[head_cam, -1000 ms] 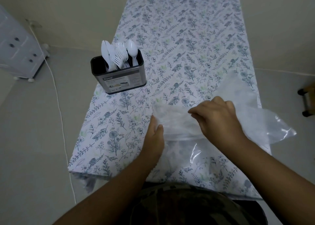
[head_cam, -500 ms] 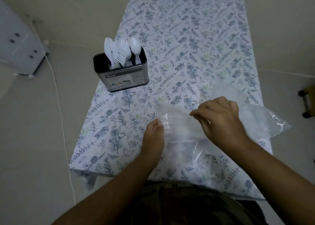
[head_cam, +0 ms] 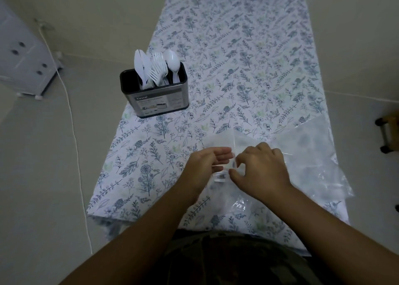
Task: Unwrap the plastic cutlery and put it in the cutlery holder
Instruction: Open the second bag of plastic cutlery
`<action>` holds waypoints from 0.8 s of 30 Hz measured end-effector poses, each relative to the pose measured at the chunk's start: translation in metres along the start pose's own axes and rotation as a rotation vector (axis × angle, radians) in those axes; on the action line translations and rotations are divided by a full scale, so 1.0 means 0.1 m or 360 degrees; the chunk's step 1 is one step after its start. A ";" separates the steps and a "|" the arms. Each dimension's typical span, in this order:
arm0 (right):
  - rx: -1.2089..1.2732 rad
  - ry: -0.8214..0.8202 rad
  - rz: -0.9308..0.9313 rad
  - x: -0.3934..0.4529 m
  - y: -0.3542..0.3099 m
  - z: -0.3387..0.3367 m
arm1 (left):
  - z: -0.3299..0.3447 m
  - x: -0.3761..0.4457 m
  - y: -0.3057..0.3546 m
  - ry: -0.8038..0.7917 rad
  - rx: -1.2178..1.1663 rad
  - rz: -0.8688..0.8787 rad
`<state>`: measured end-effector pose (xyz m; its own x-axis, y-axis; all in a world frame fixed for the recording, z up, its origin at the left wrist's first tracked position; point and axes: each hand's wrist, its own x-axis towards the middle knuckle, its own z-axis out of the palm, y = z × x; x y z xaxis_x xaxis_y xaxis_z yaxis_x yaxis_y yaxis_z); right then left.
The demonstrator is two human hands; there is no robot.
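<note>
From the head view, a long table (head_cam: 237, 68) wears a cloth with blue flowers and stands on a pale floor (head_cam: 43, 176). A white cabinet (head_cam: 23, 57) and a thin white cord (head_cam: 73, 133) are at the left. The dark cutlery holder (head_cam: 155, 94) stands near the table's left edge with white cutlery (head_cam: 156, 68) in it. The left hand (head_cam: 205, 165) and right hand (head_cam: 261, 172) have curled fingers pinching a clear plastic wrapper (head_cam: 224, 174) by the near edge.

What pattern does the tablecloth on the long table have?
The white tablecloth carries a blue-grey botanical print of leaves and flowers, seen best in the head view.
</note>
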<state>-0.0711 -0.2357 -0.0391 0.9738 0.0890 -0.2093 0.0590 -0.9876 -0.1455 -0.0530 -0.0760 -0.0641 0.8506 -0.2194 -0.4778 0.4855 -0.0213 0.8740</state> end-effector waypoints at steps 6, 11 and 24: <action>0.0467 0.0091 0.0089 -0.03 0.16 0.08 | -0.30 0.04 -0.46 0.0007 0.1104 0.0437; 0.0801 0.0035 0.0066 -0.02 0.28 0.15 | -0.26 0.05 -0.48 0.0024 0.1394 0.0681; 0.1001 0.0196 0.0104 -0.10 0.33 0.11 | 0.42 0.49 -0.30 -0.0159 0.2188 0.0438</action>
<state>-0.0809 -0.2681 -0.0521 0.9913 -0.0211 -0.1299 -0.1049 -0.7228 -0.6831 -0.0341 -0.1274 -0.1103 0.8390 -0.4386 -0.3220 -0.3242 -0.8782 0.3515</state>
